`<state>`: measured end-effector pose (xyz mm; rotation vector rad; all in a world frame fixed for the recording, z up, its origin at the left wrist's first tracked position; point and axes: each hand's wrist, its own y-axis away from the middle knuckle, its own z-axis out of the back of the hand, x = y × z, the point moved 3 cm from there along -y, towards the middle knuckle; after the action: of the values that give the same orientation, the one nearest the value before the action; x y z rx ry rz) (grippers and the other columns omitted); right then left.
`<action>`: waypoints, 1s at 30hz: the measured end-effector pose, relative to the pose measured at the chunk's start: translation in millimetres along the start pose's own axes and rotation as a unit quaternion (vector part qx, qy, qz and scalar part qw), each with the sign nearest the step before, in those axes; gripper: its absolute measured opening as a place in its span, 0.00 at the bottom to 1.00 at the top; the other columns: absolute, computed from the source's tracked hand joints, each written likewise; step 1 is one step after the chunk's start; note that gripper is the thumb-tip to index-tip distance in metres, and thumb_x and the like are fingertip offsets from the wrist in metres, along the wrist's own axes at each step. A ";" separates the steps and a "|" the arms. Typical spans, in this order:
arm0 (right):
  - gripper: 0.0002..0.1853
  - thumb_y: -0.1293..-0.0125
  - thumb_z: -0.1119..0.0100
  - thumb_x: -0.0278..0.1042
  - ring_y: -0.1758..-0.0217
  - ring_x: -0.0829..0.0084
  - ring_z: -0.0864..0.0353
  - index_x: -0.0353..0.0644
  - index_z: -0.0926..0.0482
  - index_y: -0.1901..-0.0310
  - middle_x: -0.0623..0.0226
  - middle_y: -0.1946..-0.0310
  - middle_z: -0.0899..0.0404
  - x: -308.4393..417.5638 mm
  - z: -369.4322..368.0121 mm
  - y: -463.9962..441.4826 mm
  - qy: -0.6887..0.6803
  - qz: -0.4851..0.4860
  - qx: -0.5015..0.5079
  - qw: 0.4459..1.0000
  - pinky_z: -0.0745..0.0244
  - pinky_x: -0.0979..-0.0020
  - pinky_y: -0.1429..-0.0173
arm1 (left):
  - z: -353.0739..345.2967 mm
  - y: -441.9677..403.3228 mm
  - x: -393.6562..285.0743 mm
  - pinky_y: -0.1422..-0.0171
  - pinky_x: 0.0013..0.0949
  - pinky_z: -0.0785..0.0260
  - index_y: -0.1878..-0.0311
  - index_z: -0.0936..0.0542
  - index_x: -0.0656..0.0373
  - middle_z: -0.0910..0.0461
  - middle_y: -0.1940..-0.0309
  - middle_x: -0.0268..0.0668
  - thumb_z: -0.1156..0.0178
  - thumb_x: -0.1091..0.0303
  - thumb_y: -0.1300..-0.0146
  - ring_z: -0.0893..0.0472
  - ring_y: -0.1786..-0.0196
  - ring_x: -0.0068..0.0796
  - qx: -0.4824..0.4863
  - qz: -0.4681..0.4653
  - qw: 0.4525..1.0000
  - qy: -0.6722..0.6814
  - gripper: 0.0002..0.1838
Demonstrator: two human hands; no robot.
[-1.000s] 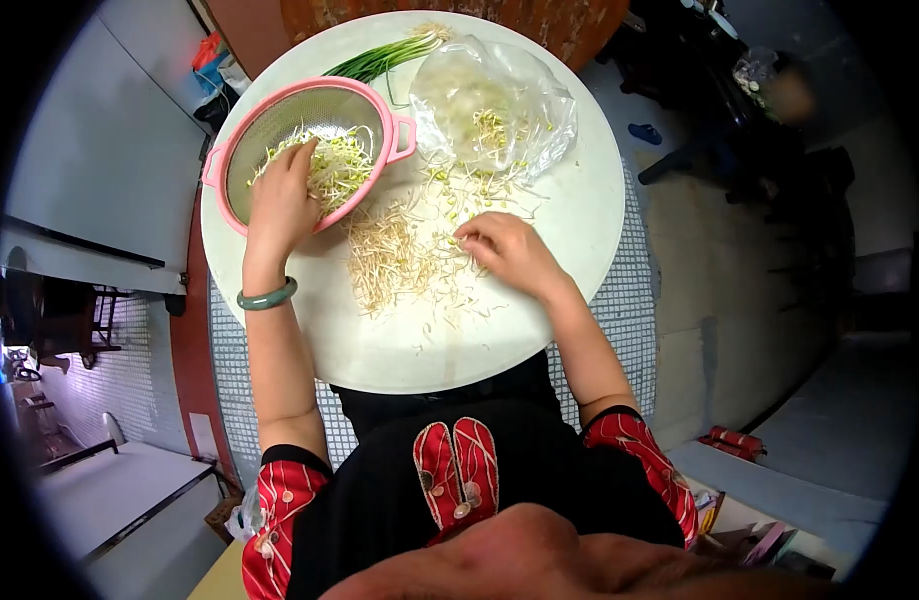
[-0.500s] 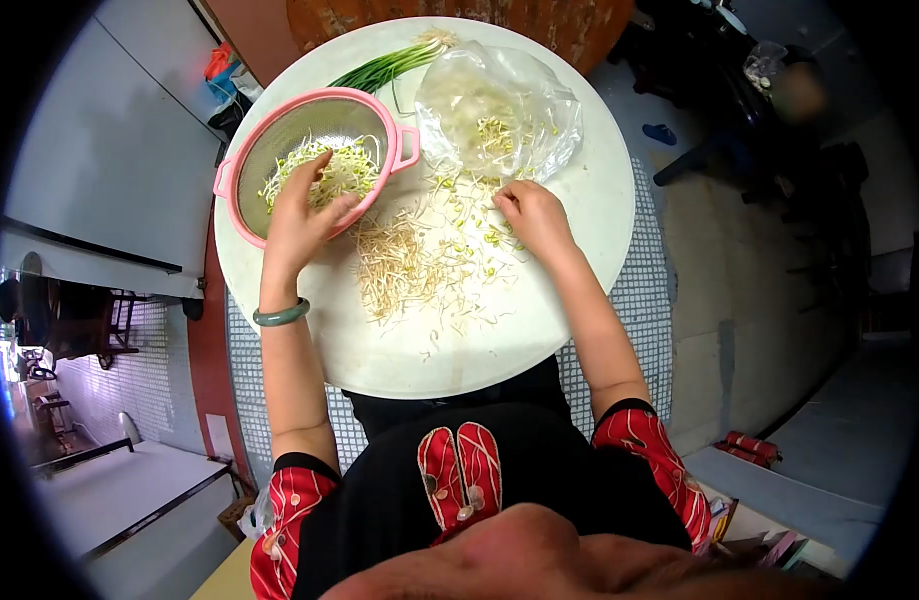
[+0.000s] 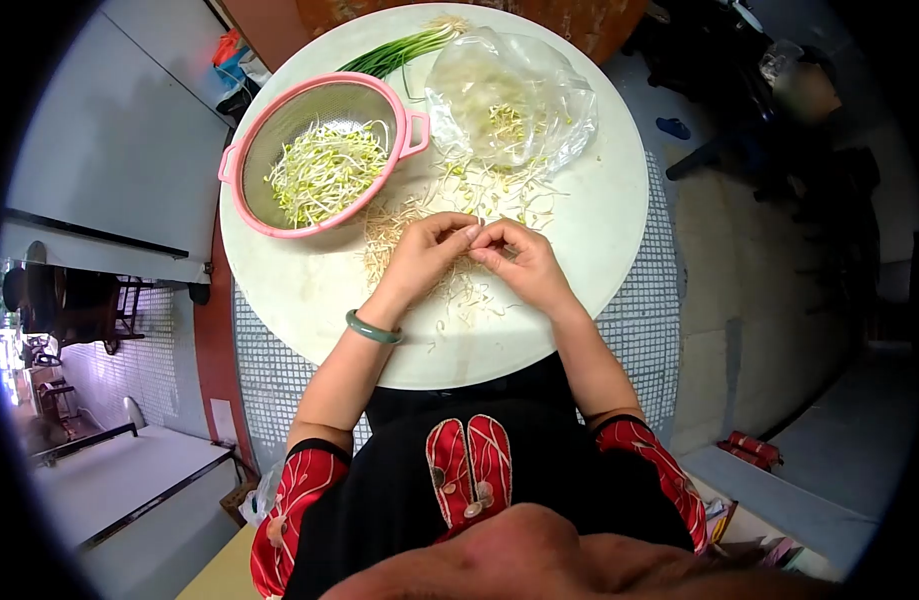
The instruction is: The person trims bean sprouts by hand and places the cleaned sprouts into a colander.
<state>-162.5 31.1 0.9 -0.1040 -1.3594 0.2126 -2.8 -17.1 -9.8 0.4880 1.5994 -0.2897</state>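
Over the middle of the table, my left hand (image 3: 427, 260) and my right hand (image 3: 531, 268) meet fingertip to fingertip. Both are closed in a pinch on what looks like a single bean sprout, mostly hidden by the fingers. Beneath and around them lie a heap of thin pale root ends (image 3: 383, 232) and scattered bean sprouts (image 3: 519, 190). To the left, a pink-rimmed colander (image 3: 241, 190) holds a mound of bean sprouts (image 3: 327, 172). A clear plastic bag (image 3: 564, 105) with more sprouts inside stands beyond my right hand.
A bunch of green onions (image 3: 404, 50) lies at the far side of the round white table (image 3: 309, 290). A wooden surface (image 3: 499, 15) is behind the table. On the floor to the right is a blue slipper (image 3: 673, 128).
My left hand has left the colander and come to the middle, closing in a pinch. My right hand has moved slightly nearer me to meet it, still pinched.
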 end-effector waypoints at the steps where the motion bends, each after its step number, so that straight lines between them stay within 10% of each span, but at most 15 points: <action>1: 0.07 0.37 0.32 0.29 0.64 0.79 0.22 0.38 0.19 0.59 0.71 0.65 0.19 -2.1 -2.2 1.1 0.002 -0.006 0.007 1.000 0.25 0.76 0.58 | -0.7 -0.9 1.1 0.52 0.25 0.28 0.50 0.18 0.68 0.16 0.59 0.36 0.38 0.67 0.31 0.20 0.58 0.21 0.006 0.011 0.999 0.037 0.14; 12: 0.07 0.32 0.34 0.32 0.67 0.85 0.26 0.36 0.19 0.60 0.77 0.69 0.22 -19.8 -3.9 -2.5 -0.095 -0.102 -0.020 0.990 0.27 0.78 0.62 | -5.0 8.9 14.8 0.59 0.21 0.33 0.58 0.20 0.64 0.21 0.66 0.29 0.41 0.75 0.32 0.26 0.65 0.16 0.091 0.119 0.986 0.078 0.04; 20: 0.09 0.45 0.29 0.28 0.64 0.65 0.19 0.41 0.19 0.63 0.67 0.65 0.17 16.4 -6.1 7.4 0.208 0.249 -0.079 0.943 0.24 0.67 0.58 | -0.9 6.3 11.8 0.59 0.23 0.30 0.60 0.22 0.62 0.20 0.68 0.34 0.45 0.74 0.31 0.23 0.66 0.19 0.033 0.087 0.972 0.215 0.03; 25: 0.12 0.42 0.29 0.38 0.58 0.66 0.19 0.41 0.14 0.60 0.68 0.59 0.15 25.6 -9.1 11.9 0.265 0.264 0.041 0.926 0.25 0.64 0.50 | 17.9 0.9 9.0 0.55 0.27 0.28 0.54 0.25 0.61 0.22 0.68 0.35 0.47 0.72 0.28 0.23 0.65 0.24 -0.010 0.032 0.957 0.288 0.05; 30: 0.07 0.42 0.31 0.31 0.56 0.63 0.19 0.44 0.14 0.61 0.67 0.62 0.17 10.8 24.7 -3.2 0.308 0.175 -0.055 0.933 0.24 0.63 0.51 | 23.3 1.8 7.4 0.69 0.22 0.41 0.51 0.25 0.58 0.35 0.75 0.26 0.47 0.70 0.26 0.38 0.74 0.17 -0.013 0.055 0.938 0.343 0.06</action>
<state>-184.2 29.0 17.0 -0.4709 -0.7144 0.3687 18.3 -25.4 -19.0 0.7027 2.2384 -0.0020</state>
